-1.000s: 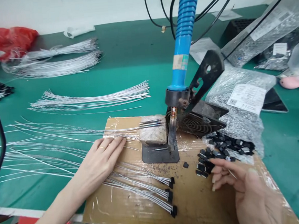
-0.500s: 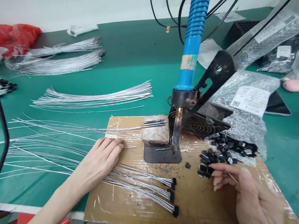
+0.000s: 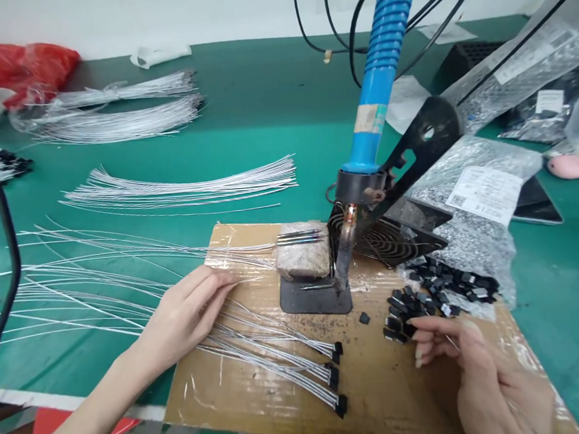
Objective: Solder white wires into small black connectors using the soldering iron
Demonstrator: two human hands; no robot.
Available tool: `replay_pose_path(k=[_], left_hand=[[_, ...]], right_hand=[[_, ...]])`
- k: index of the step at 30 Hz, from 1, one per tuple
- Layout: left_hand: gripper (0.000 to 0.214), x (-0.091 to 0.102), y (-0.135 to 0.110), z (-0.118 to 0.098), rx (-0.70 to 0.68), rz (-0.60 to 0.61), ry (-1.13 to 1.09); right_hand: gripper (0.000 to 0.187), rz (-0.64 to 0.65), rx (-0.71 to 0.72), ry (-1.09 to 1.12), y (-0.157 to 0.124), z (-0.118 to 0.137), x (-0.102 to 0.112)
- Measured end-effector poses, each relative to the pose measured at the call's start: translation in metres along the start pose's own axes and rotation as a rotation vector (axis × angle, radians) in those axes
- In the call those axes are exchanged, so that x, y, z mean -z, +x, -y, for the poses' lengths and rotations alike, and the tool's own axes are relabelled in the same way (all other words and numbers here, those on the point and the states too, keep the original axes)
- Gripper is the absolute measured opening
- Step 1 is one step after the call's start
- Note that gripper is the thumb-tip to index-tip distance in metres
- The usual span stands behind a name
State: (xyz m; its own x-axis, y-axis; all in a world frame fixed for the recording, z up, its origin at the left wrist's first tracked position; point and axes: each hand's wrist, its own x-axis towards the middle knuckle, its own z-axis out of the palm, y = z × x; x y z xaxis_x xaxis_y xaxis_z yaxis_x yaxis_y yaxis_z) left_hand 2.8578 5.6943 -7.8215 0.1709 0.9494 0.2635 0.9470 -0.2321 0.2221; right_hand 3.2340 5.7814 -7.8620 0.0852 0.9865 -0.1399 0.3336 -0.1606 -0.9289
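My left hand (image 3: pixel 197 311) rests at the cardboard's left side, fingertips pinched together on a thin white wire (image 3: pixel 249 280). Loose white wires (image 3: pixel 99 285) run out to the left beyond it. Below it lie several wire bundles (image 3: pixel 281 371) ending in black connectors (image 3: pixel 340 405). My right hand (image 3: pixel 492 368) is closed around a thin metal rod (image 3: pixel 451 343), mostly hidden by the fingers. Its index fingertip is beside a pile of small black connector housings (image 3: pixel 401 308). One loose housing (image 3: pixel 364 318) lies apart from the pile.
A blue-handled soldering iron (image 3: pixel 364 151) points down in a black stand (image 3: pixel 414 147) beside a whitish block (image 3: pixel 303 259) holding several wire ends. A sheet of cardboard (image 3: pixel 383 390) covers the green table (image 3: pixel 244 147). Plastic bags (image 3: pixel 475 222) lie right; more white wire bundles (image 3: pixel 181 185) lie behind.
My left hand's fingers have gone from lying flat to a pinch, with the wrist slightly raised. My right hand has barely moved by the black housings.
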Motion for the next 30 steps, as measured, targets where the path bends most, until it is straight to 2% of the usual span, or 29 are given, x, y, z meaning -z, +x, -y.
replay_pose_path(k=[7,13,17,23,28,30], left_hand=[[0.021,0.014,-0.005,0.013,-0.126,0.126,-0.029],[0.023,0.015,-0.009,0.015,-0.225,0.224,0.105],[0.027,0.01,-0.005,0.011,-0.254,0.198,0.123],[0.02,0.012,-0.002,0.01,-0.137,0.164,0.01],[0.015,0.016,0.002,-0.003,0.021,0.112,-0.101],[0.014,0.017,0.004,-0.009,0.066,0.095,-0.141]], right_hand=[[0.055,-0.034,0.029,-0.03,-0.003,-0.003,-0.001],[0.055,-0.021,0.05,-0.037,-0.003,-0.001,-0.003],[0.057,-0.051,-0.019,-0.042,-0.005,0.007,-0.006],[0.057,-0.072,0.019,-0.062,-0.005,0.008,-0.005],[0.057,-0.077,-0.035,-0.054,-0.007,0.009,-0.004],[0.056,-0.075,-0.011,-0.028,-0.008,0.008,-0.004]])
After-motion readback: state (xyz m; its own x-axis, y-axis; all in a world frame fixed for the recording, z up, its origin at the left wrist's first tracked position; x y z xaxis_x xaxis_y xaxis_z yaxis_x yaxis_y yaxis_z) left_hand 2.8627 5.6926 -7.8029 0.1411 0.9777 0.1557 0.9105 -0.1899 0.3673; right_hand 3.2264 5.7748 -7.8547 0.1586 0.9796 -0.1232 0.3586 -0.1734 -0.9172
